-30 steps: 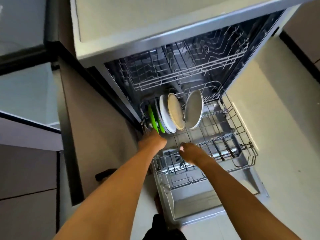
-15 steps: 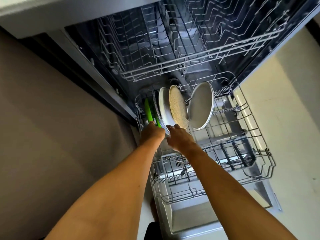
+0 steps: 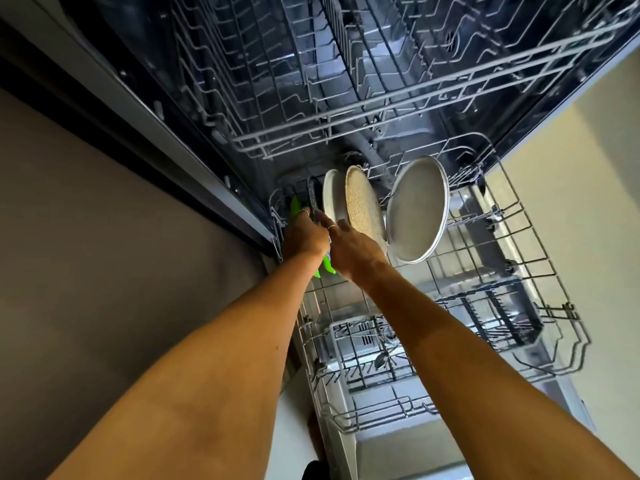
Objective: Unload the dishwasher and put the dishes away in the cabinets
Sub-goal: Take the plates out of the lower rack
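Observation:
The dishwasher's lower rack [image 3: 519, 237] is pulled out with plates standing on edge at its back left. From left to right I see green plates [image 3: 295, 205], a dark speckled plate [image 3: 312, 199], a white plate [image 3: 330, 194], a beige speckled plate [image 3: 363, 202] and a grey plate [image 3: 417, 209] leaning right. My left hand [image 3: 304, 237] curls over the top of the green plates. My right hand [image 3: 351, 251] is beside it, fingers behind the white plate's lower edge and thumb in front. The fingertips are partly hidden.
The empty upper rack [image 3: 381, 98] hangs out over the plates. A cutlery basket [image 3: 360, 337] holding a spoon [image 3: 380, 359] sits in the front of the lower rack, and a dark insert [image 3: 502, 306] is at its right. A cabinet side panel [image 3: 104, 237] is on the left.
I have leaned closer to the dishwasher. My left hand has moved from the rack's edge up onto the green plates. My right hand has moved from mid-rack up to the white plate.

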`<act>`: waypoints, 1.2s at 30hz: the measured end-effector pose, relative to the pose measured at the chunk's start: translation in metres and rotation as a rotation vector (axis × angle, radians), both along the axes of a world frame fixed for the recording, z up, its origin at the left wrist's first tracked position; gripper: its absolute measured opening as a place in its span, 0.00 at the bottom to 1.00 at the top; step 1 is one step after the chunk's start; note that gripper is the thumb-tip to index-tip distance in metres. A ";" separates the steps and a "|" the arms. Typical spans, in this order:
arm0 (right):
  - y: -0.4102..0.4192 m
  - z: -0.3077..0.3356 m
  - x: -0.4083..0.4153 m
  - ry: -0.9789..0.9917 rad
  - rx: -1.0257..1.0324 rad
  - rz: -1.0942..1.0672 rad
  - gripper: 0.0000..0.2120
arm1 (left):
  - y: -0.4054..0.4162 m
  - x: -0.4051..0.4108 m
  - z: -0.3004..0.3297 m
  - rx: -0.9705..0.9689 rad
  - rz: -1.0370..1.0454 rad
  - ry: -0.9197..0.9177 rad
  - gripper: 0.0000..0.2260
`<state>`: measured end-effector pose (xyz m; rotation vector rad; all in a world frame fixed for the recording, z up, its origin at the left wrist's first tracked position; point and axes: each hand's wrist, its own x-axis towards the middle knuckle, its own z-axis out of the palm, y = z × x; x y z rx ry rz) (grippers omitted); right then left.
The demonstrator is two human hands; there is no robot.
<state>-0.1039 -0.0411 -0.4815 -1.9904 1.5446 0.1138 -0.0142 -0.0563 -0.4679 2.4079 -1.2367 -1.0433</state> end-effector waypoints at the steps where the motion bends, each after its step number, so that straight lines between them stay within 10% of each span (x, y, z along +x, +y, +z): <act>1: -0.001 0.000 0.001 0.039 -0.017 0.015 0.37 | -0.001 0.002 -0.001 -0.022 0.004 -0.001 0.18; 9: 0.002 0.005 0.008 0.224 -0.120 0.030 0.25 | -0.010 0.008 -0.002 -0.036 -0.026 0.043 0.12; 26: 0.048 0.030 -0.009 -0.011 -0.098 -0.187 0.12 | 0.038 -0.007 0.019 0.103 0.103 0.323 0.10; 36: 0.072 0.132 -0.049 0.159 -0.278 -0.093 0.26 | 0.071 -0.043 0.104 0.067 0.033 0.342 0.11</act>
